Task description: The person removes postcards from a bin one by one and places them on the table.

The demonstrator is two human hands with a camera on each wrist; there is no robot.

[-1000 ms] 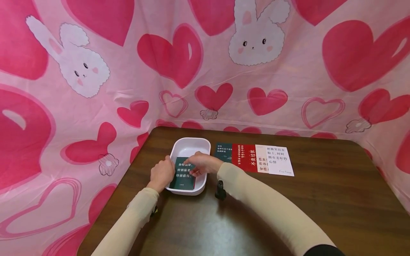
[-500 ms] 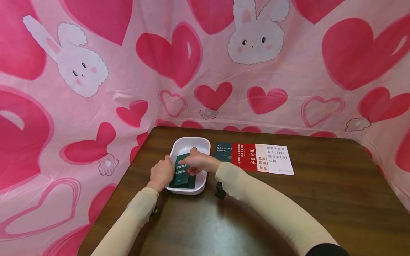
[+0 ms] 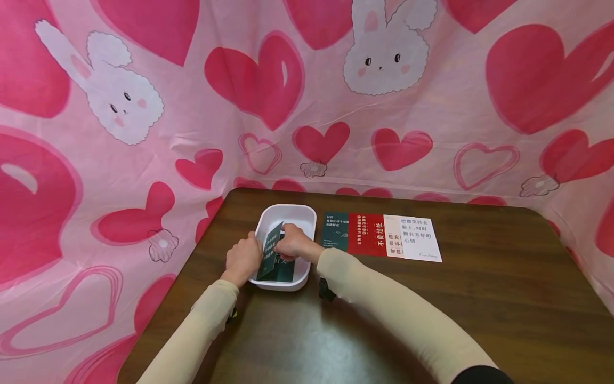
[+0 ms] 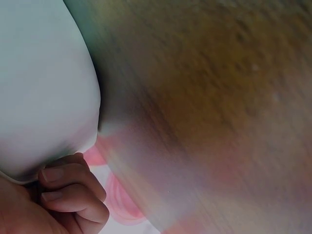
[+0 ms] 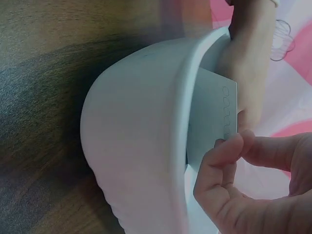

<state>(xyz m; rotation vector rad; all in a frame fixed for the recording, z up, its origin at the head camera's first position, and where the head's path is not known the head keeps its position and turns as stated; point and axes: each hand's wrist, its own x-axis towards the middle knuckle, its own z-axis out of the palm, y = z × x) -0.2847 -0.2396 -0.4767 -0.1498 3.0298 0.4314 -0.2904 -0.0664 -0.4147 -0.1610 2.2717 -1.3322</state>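
A white plastic basin (image 3: 288, 213) stands on the table, and my left hand (image 3: 243, 260) grips its left rim. In the left wrist view, curled fingers (image 4: 73, 195) lie against the basin's wall (image 4: 44, 78). My right hand (image 3: 297, 244) reaches into the basin and pinches the edge of a dark green postcard (image 3: 270, 253) with white lettering. This postcard is tilted up, leaning toward the left hand. In the right wrist view, thumb and forefinger hold the edge of the postcard (image 5: 214, 105), whose pale back shows. Under it another dark green card (image 3: 284, 273) lies flat.
Right of the basin lies an overlapping row of cards: a green card (image 3: 334, 232), a red card (image 3: 365, 234), a cream card (image 3: 392, 224) and a white card (image 3: 421, 239). Pink cloth (image 3: 331, 101) with hearts and rabbits hangs behind the brown wooden table (image 3: 503, 277).
The green postcard was flat in the basin; my right hand has lifted its right edge, so it now tilts up leftward and uncovers the card below. The left hand stays on the rim.
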